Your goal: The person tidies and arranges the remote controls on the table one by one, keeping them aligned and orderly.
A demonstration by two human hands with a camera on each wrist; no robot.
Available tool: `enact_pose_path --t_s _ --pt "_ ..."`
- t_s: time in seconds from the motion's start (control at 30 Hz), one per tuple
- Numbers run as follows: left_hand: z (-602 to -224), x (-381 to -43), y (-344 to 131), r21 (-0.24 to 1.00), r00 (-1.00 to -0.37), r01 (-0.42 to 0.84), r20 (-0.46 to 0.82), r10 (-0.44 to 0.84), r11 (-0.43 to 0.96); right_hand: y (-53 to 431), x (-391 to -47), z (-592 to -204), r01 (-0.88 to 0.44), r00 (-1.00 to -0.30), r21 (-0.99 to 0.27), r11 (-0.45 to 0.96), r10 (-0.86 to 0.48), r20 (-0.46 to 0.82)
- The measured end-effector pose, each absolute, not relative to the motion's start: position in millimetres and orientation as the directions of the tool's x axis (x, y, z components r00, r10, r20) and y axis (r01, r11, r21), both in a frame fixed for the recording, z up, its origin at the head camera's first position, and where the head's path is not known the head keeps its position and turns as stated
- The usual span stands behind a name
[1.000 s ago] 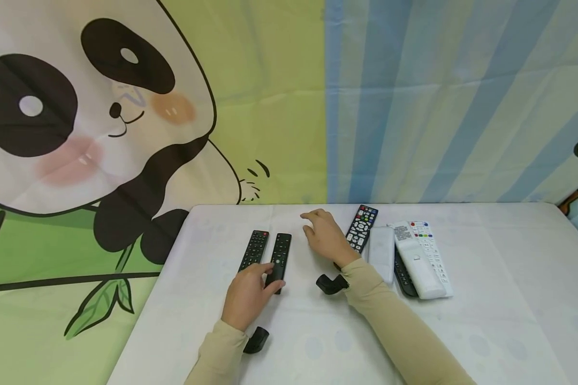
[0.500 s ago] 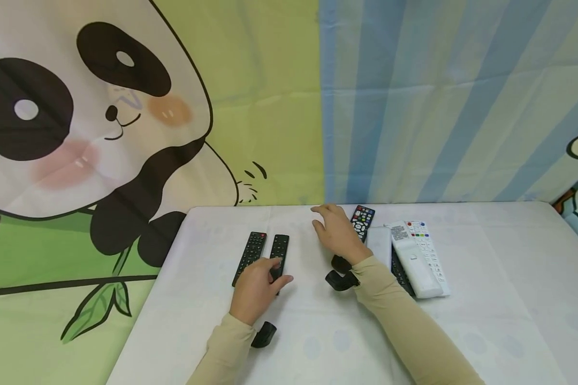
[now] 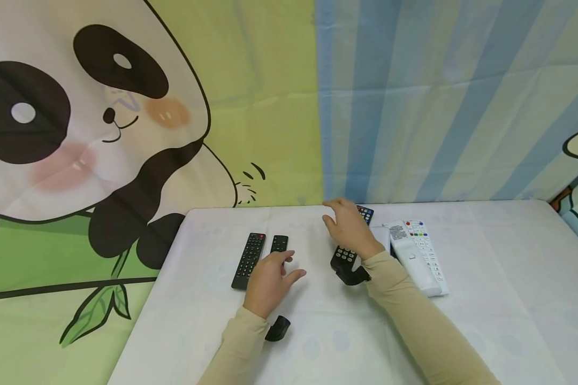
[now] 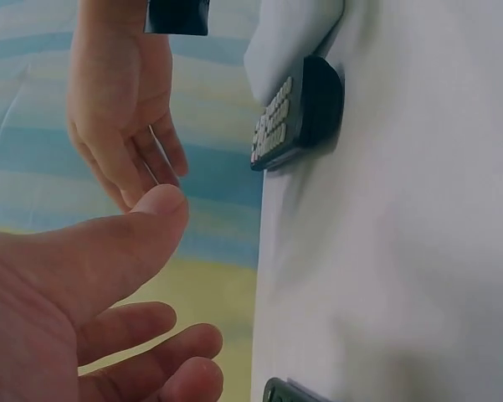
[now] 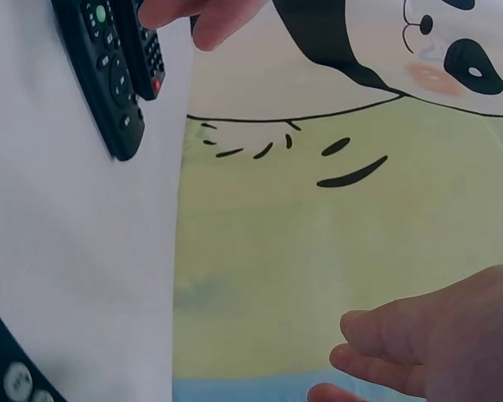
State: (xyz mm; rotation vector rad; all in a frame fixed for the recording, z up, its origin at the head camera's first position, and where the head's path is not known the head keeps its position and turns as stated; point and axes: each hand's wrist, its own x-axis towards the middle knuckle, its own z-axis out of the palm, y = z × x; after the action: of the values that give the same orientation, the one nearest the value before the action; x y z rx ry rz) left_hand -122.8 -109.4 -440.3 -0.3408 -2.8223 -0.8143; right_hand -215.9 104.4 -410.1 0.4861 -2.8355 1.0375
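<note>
My left hand [image 3: 272,280] hovers, fingers spread, over the lower part of a slim black remote control [image 3: 279,244]. A wider black remote control [image 3: 249,262] with a red button lies just left of it. Nothing is in my left hand; its thumb and bent fingers stand apart in the left wrist view. My right hand [image 3: 351,227], loosely bent and holding nothing, is above a large black remote control [image 3: 343,256] with pale keys and hides its middle. In the right wrist view, the slim remote [image 5: 121,92] and the wider one lie side by side near my left fingertips.
Right of my right hand lie a pale wrapped slab [image 3: 381,235], a white remote control turned face down [image 3: 414,267] and a white remote control with coloured buttons [image 3: 431,251]. The white-covered table [image 3: 501,278] ends at a printed curtain [image 3: 404,107].
Both hands have moved to the right. The left hand has come away from the slim remote, and the right hand has moved over the large black one. The remotes lie as before.
</note>
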Motion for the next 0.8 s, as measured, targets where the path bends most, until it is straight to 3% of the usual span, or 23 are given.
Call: enact_pose_path --t_s 0.8 --pt "-448 -138 -76 0.566 -0.961 0.274 0.195 0.196 0.778 153 -236 -411 -0.249 -0.968 -0.541 0.803 -0.216 0.124"
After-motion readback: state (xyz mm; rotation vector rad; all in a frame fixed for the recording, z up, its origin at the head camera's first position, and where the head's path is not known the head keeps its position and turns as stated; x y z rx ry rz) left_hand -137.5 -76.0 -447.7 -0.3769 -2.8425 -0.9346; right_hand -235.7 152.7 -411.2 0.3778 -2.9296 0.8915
